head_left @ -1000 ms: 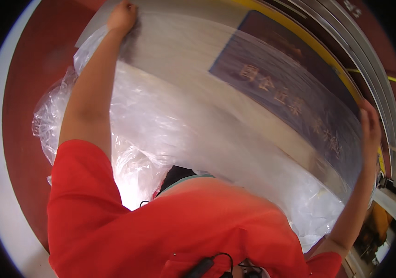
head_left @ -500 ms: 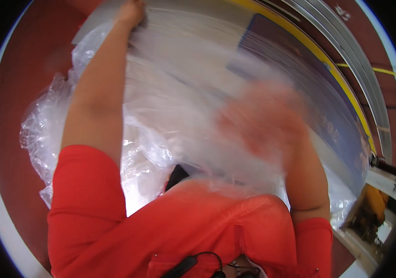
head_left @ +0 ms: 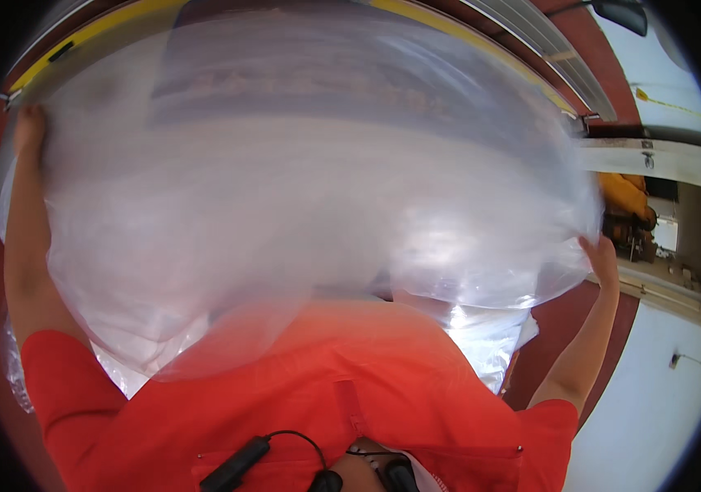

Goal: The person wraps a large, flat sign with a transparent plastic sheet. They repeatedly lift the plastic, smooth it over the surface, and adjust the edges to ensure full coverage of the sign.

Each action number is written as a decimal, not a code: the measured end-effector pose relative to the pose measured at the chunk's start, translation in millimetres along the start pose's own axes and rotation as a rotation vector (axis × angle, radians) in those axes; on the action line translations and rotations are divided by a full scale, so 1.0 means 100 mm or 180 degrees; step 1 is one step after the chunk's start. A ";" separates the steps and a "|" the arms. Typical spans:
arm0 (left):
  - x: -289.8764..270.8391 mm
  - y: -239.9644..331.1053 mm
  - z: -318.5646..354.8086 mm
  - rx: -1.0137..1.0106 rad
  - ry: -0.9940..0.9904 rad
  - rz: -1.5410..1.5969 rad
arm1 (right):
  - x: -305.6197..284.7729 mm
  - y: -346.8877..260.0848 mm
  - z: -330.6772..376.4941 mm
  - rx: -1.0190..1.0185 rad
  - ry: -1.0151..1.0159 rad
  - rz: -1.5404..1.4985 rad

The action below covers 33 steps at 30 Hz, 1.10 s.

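A large clear plastic sheet point(head_left: 301, 189) billows wide in front of me and fills most of the view. My left hand point(head_left: 29, 125) grips its far left edge, arm stretched out. My right hand point(head_left: 602, 256) holds its right edge, lower and to the side. The sheet is blurred with motion and sags toward my red shirt. More crumpled clear plastic point(head_left: 482, 340) hangs below it near my body. What lies behind the sheet shows only as a dim dark panel.
Dark red floor point(head_left: 555, 344) lies under the sheet, with a yellow line point(head_left: 482, 53) and a grey metal rail point(head_left: 555, 57) at the top right. A white wall or panel point(head_left: 662, 410) and an orange object point(head_left: 625, 193) stand at the right.
My right arm has swung from the middle out to the right, and both hands have spread the sheet open wide. The view has turned, with the left hand now lower at the left.
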State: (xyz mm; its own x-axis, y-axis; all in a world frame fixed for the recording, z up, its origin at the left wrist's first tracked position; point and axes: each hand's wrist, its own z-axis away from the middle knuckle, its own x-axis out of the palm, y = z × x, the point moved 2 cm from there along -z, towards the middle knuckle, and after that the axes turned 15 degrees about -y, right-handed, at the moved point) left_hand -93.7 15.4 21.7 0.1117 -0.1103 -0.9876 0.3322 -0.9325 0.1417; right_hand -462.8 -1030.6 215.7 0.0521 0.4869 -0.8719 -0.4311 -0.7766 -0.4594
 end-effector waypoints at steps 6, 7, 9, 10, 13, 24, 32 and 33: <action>0.14 -0.64 -0.40 0.0226 0.0106 -0.0045 | 0.54 -0.35 -0.04 0.0463 0.0933 -0.4434; 0.16 -0.71 -0.45 0.0252 0.0160 -0.0062 | 0.68 -0.35 -0.15 0.0586 0.0788 -0.4915; 0.27 -0.73 -0.52 0.0339 0.0240 -0.0042 | 0.02 0.27 -0.26 0.0307 0.1390 -0.3227; 0.31 -0.63 -0.59 0.0418 0.0270 -0.0048 | -0.46 0.44 -0.22 0.0576 0.1752 -0.0455; 0.24 -0.67 -0.43 0.0210 0.0169 -0.0290 | -0.75 -0.98 -0.34 0.1582 0.1860 0.3124; 0.11 -0.74 -0.22 0.0129 -0.0041 -0.0210 | 1.44 -0.79 -1.00 0.0180 -0.0019 0.1120; -0.03 -0.83 0.04 0.0585 0.0141 0.0039 | 2.24 -2.13 -0.95 -0.1409 -0.0017 0.1730; -0.10 -0.77 0.21 0.0637 0.0126 0.0095 | 2.23 -2.09 -0.77 -0.1358 -0.0051 0.1747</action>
State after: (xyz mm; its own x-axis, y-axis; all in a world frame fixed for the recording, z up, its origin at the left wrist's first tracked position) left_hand -140.1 81.2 19.2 0.1566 -0.1290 -0.9792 0.1360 -0.9792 0.1507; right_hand -291.3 -790.2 104.1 -0.0869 -0.0179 -0.9961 0.0005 -0.9998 0.0179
